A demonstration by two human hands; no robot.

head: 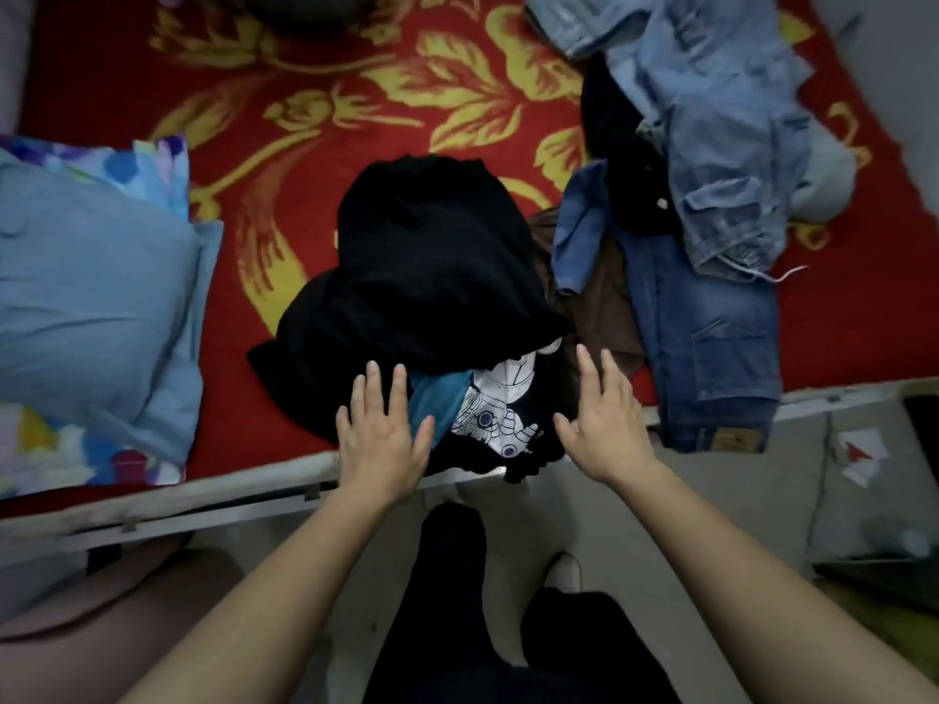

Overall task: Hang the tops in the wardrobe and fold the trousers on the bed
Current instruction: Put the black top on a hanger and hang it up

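Left hand [381,429] and right hand [604,414] spread flat, holding nothing, over black clothes [432,246] (soft and light, I think; pinch an edge).

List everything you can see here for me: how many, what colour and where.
bedspread: one, red with yellow flowers, covering the bed
pillow: one, light blue, left side of the bed
black garment pile: one, black, middle of the bed
printed T-shirt: one, black with white cartoon print, under the pile at the near edge
teal garment: one, teal, showing under the pile left of the print
brown garment: one, brown, right of the pile
dark jeans: one, dark blue, right, waistband at the bed edge
light jeans: one, pale blue, crumpled, upper right
left hand: one, bare, fingers straight, at the pile's near edge
right hand: one, bare, fingers straight, right of the print
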